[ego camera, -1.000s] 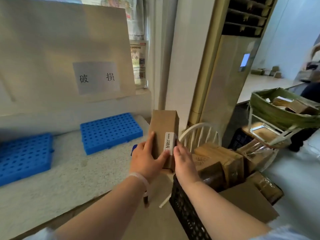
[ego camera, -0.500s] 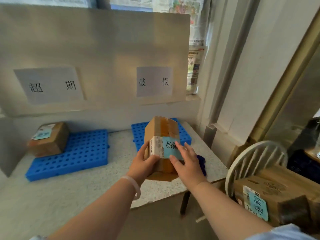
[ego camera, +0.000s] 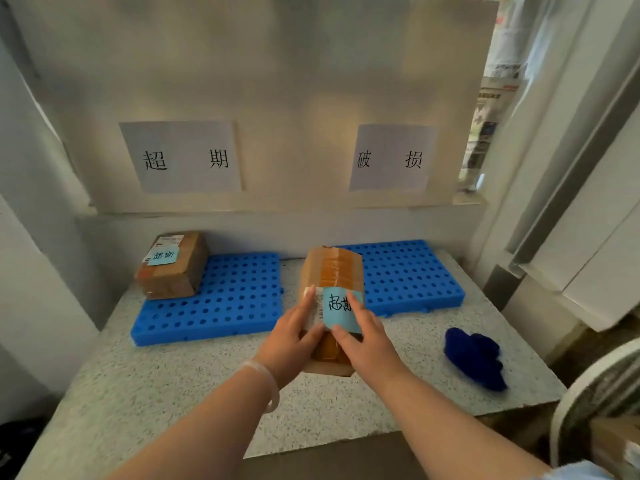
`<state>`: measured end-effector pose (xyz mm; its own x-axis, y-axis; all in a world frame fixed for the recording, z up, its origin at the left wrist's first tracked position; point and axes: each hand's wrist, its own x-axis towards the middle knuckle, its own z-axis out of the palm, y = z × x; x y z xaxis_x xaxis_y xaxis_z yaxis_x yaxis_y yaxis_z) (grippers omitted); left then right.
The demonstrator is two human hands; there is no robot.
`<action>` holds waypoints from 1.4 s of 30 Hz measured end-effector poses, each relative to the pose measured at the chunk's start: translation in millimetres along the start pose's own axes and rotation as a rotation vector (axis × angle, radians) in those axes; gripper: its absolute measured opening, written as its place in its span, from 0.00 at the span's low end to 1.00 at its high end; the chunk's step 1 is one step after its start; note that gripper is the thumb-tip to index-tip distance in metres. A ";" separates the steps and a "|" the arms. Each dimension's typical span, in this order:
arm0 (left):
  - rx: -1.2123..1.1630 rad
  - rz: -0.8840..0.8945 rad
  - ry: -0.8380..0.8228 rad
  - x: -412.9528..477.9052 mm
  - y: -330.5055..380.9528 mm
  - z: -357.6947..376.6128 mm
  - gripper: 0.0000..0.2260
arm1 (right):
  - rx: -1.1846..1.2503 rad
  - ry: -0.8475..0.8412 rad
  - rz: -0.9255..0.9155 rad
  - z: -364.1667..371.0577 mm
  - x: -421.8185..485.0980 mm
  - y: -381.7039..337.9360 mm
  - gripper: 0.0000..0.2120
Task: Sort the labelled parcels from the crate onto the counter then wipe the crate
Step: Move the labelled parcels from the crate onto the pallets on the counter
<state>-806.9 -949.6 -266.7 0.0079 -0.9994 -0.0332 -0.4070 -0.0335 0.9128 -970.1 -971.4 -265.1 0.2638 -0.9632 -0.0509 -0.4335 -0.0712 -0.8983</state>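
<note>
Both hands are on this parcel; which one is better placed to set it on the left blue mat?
Left. The left hand grips the parcel on the side facing the left blue mat, so it can likely lead without crossing over. The right hand holds the far side, nearer the right blue mat.

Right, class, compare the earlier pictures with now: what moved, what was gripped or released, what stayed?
The held parcel went from beside the crate leftwards to over the counter, before the gap between the left mat and right mat, its blue label turned towards the camera. Left hand and right hand kept their grip. The other parcel on the left mat and the blue cloth stayed put.
</note>
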 end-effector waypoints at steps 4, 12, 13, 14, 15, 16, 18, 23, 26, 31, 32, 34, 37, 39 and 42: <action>0.120 -0.067 0.019 12.0 -30.1 -24.5 0.37 | -0.049 -0.105 -0.012 26.6 35.6 4.6 0.29; 0.141 -0.219 0.125 61.3 -65.2 -78.2 0.47 | -0.076 -0.299 -0.061 72.8 132.0 -2.1 0.30; 0.149 -0.252 0.135 68.0 -68.1 -86.2 0.47 | -0.081 -0.327 -0.064 78.3 145.2 -5.0 0.31; 0.146 -0.281 0.142 74.3 -70.1 -94.8 0.47 | -0.086 -0.354 -0.071 84.1 157.0 -8.7 0.31; 0.132 -0.305 0.154 80.4 -72.9 -103.8 0.48 | -0.086 -0.379 -0.079 90.1 167.9 -12.3 0.31; 0.110 -0.316 0.167 86.6 -77.4 -112.3 0.48 | -0.083 -0.401 -0.088 96.2 178.3 -15.6 0.31; 0.077 -0.352 0.196 96.4 -87.7 -126.0 0.48 | -0.095 -0.445 -0.096 109.9 197.9 -20.6 0.31; 0.029 -0.425 0.250 108.8 -120.1 -150.7 0.47 | -0.165 -0.525 -0.078 154.2 230.7 -24.2 0.32; 0.061 -0.444 0.246 116.3 -141.2 -171.3 0.43 | -0.186 -0.546 -0.033 181.6 242.6 -25.5 0.32; 0.084 -0.465 0.174 131.5 -181.9 -202.6 0.41 | -0.195 -0.530 0.082 227.1 260.7 -26.3 0.32; 0.103 -0.464 0.149 134.1 -190.5 -207.7 0.41 | -0.195 -0.524 0.107 236.0 262.5 -25.0 0.32; 0.134 -0.462 0.108 138.9 -206.6 -216.7 0.40 | -0.205 -0.513 0.133 252.4 265.7 -21.8 0.32; 0.139 -0.451 0.060 142.9 -228.4 -227.0 0.39 | -0.221 -0.488 0.170 269.4 269.7 -17.7 0.32; 0.133 -0.432 0.030 145.3 -239.0 -234.8 0.37 | -0.229 -0.477 0.176 278.7 271.0 -16.2 0.33; 0.161 -0.388 0.009 148.3 -247.2 -245.2 0.36 | -0.243 -0.471 0.169 288.7 271.6 -16.2 0.34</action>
<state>-481.1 -1091.1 -397.5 0.1961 -0.9128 -0.3582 -0.5099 -0.4069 0.7579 -642.7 -1157.0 -390.4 0.5059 -0.7501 -0.4259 -0.6750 -0.0368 -0.7369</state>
